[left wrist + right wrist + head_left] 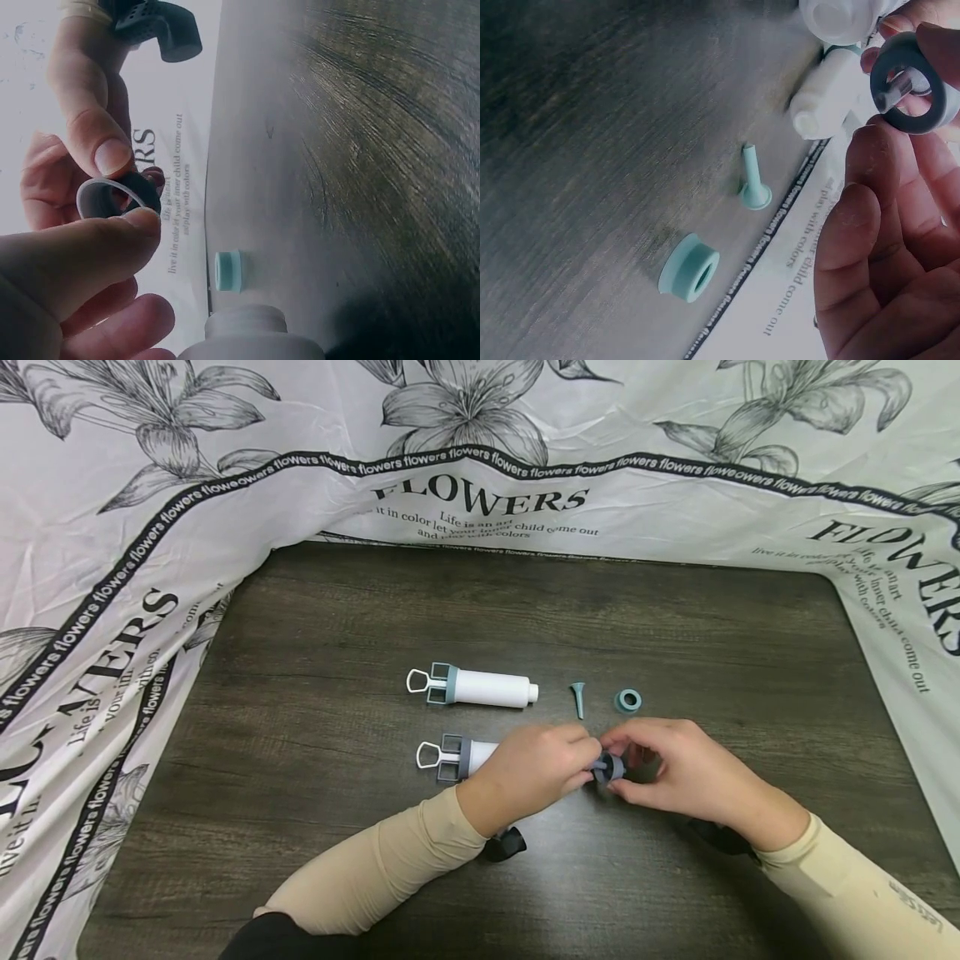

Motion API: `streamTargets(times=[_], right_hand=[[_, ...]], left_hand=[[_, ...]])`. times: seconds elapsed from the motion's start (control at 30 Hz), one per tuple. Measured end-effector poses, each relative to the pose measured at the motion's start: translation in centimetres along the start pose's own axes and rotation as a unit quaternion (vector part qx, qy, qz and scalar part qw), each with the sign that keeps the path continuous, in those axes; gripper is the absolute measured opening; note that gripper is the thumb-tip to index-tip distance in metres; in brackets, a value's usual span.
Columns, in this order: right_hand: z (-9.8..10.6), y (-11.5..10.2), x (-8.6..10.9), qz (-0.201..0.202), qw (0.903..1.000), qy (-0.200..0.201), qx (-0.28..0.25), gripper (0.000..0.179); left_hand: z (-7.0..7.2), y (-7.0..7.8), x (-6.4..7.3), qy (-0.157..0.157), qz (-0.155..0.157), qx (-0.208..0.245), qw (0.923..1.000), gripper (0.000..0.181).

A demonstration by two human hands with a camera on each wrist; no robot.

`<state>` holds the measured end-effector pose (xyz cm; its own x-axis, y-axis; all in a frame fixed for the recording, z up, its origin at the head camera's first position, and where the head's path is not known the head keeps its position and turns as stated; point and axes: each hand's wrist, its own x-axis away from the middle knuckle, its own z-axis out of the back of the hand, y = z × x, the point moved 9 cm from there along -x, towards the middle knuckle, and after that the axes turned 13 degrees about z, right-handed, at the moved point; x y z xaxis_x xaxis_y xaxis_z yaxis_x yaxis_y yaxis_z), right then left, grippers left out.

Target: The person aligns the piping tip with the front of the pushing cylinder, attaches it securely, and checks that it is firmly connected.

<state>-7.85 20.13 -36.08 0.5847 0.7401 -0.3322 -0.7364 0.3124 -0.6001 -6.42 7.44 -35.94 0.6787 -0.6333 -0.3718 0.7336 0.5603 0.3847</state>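
- Head view: over the desk [360,618], the left hand [534,768], its grip narrow, pinches a slim grey piece [599,766]; the right hand [686,772] holds the grey ring [617,767].
- Left wrist view: the ring sits between both hands' fingertips [112,157].
- Right wrist view: the piece shows within the ring's opening; the step appears to be seating it, next calling for steady alignment.

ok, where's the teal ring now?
Head view: the teal ring lies on the dark table, right of centre, immediately right of the teal nozzle.
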Motion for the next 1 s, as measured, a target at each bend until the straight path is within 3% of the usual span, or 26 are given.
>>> streamTargets(times=[0.43, 0.8, 1.0], right_hand=[[0.11, -0.04, -0.12, -0.002, 1.0, 0.0, -0.005, 0.058], [0.24, 0.15, 0.23, 0.004, 1.0, -0.001, 0.002, 0.058], [0.1, 0.24, 0.29, 0.008, 1.0, 0.0, -0.002, 0.057]], left_hand=[[-0.39, 0.51, -0.24, -0.018, -0.015, 0.004, 0.9997, 0.014], [-0.68, 0.78, -0.22, -0.01, -0.038, -0.004, 0.9992, 0.004], [-0.64, 0.71, 0.03, -0.03, -0.047, -0.012, 0.9984, 0.007]])
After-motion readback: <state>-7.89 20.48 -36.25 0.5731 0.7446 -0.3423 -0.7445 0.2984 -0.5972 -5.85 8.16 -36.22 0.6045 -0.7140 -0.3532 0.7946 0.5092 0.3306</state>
